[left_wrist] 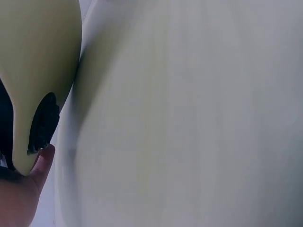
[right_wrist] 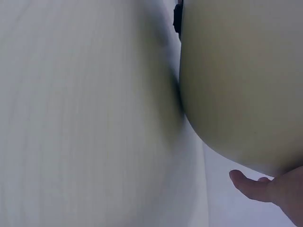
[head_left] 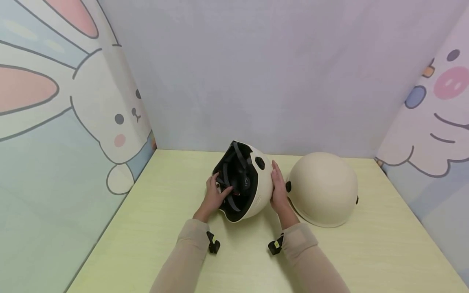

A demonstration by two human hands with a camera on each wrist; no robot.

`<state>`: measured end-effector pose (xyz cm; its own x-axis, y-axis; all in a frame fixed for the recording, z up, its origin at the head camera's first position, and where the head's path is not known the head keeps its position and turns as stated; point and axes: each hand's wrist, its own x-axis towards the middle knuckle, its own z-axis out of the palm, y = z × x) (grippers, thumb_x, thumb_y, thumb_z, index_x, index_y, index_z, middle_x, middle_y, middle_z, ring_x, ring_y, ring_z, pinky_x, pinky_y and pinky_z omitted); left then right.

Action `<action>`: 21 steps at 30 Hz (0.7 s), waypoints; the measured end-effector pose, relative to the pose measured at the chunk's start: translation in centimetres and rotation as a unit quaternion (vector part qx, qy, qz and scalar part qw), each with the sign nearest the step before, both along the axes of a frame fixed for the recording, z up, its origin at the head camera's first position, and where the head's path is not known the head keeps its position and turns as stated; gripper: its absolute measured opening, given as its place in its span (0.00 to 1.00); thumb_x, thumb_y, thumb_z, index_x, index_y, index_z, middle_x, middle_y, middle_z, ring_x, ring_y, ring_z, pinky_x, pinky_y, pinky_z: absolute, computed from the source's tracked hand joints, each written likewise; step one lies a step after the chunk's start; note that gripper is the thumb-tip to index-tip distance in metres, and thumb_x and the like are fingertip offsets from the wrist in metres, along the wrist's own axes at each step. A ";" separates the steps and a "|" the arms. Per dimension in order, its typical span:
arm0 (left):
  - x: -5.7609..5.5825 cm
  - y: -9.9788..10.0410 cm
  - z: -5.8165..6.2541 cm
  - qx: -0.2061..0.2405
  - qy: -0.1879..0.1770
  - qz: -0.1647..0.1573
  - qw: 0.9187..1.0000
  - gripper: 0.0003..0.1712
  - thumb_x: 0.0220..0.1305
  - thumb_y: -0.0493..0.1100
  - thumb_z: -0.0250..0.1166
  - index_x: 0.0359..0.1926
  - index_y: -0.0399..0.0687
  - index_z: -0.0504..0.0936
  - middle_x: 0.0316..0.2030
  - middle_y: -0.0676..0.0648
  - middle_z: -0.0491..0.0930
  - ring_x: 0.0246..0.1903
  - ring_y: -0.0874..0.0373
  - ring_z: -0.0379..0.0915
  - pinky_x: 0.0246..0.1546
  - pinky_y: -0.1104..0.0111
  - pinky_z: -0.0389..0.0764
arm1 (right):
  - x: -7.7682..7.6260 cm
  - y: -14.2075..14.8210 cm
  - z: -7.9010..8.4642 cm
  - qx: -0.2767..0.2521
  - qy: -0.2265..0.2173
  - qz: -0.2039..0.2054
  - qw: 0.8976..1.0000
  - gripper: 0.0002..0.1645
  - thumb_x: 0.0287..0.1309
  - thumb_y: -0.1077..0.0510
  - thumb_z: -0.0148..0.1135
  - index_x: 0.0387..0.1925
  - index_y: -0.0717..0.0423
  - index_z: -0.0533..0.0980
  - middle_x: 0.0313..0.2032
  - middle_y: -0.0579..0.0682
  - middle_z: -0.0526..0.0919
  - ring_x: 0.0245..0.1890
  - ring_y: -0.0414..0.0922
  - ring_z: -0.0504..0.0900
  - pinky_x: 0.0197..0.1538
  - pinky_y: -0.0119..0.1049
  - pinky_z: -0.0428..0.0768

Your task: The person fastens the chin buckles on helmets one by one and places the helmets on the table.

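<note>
A cream helmet [head_left: 264, 185] lies tilted on its side, its black-lined opening turned toward the left and front. Black straps [head_left: 227, 175] and padding show inside. My left hand [head_left: 214, 197] grips the rim at the opening, the thumb over the inner edge; in the left wrist view the hand [left_wrist: 16, 201] reaches a black round fitting [left_wrist: 45, 124] on the shell [left_wrist: 45, 42]. Against the outer shell on the other side, my right hand [head_left: 279, 191] presses with straight fingers. The right wrist view has its fingers [right_wrist: 253, 188] under the smooth shell [right_wrist: 241, 85].
A second cream helmet [head_left: 322, 189] sits dome up just right of my right hand. Both are on a pale yellow table [head_left: 165, 195]. A plain grey wall [head_left: 256, 81] closes off the back, and cartoon-printed panels [head_left: 110, 110] stand at the sides.
</note>
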<state>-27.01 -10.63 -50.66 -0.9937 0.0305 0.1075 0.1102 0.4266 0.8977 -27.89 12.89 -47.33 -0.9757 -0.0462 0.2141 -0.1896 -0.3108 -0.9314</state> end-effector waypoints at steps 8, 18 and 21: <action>0.5 -0.6 0.8 -0.022 -0.013 -0.024 0.999 0.48 0.67 0.52 0.64 0.76 0.42 0.47 0.73 0.31 0.36 0.71 0.36 0.40 0.65 0.45 0.54 | 0.3 -0.3 -0.3 -0.023 -0.004 0.013 1.000 0.36 0.77 0.44 0.32 0.77 0.56 0.45 0.74 0.55 0.48 0.72 0.49 0.49 0.69 0.40 0.50; 1.8 1.3 6.1 -0.078 0.026 0.022 0.996 0.47 0.68 0.61 0.58 0.77 0.48 0.47 0.75 0.37 0.35 0.71 0.37 0.40 0.62 0.42 0.58 | 0.4 -0.4 -0.1 -0.033 -0.004 0.000 0.999 0.32 0.78 0.52 0.28 0.76 0.60 0.45 0.74 0.56 0.47 0.72 0.49 0.49 0.69 0.39 0.51; 2.3 2.5 8.9 -0.088 0.064 0.013 0.994 0.44 0.70 0.62 0.55 0.77 0.49 0.49 0.73 0.38 0.43 0.68 0.38 0.50 0.60 0.43 0.62 | 0.5 -0.5 0.0 -0.038 -0.005 0.004 0.999 0.32 0.78 0.52 0.27 0.76 0.59 0.44 0.74 0.56 0.48 0.72 0.49 0.49 0.69 0.40 0.51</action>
